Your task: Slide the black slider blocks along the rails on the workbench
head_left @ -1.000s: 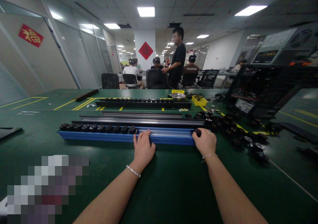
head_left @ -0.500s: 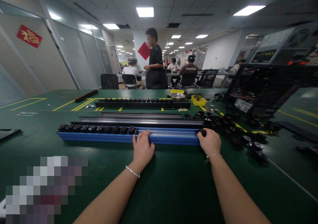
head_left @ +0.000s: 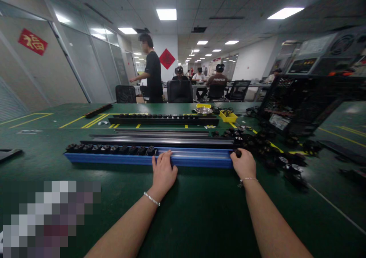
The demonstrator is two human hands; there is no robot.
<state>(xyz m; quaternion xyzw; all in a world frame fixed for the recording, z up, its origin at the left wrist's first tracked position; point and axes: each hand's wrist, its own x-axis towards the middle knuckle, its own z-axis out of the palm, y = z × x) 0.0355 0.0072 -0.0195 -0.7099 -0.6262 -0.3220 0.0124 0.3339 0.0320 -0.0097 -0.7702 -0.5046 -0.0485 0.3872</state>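
Observation:
A long blue channel rail [head_left: 114, 158] lies crosswise in front of me. Several small black parts with notched tops [head_left: 114, 149] stand in a row along its left half; the right half shows a bare, shiny inner surface. My left hand [head_left: 164, 172] grips the front wall near the middle, fingers over the rim and thumb apart on the near side. At the right end, my right hand [head_left: 245, 165] is closed around a small black part [head_left: 238, 153], mostly covered by the fingers. Its fingertips are right beside the rail's end.
Loose black parts [head_left: 291, 160] are heaped to the right. Behind the blue rail lie dark rails [head_left: 160, 139] and a filled black rail [head_left: 162, 120]. A yellow bin [head_left: 228, 116], a metal bowl [head_left: 204, 110] and an open computer case [head_left: 280, 105] stand farther back.
My right hand has shifted slightly right with the black part, to the rail's end. My left hand stays on the rail. A person in the background has walked left.

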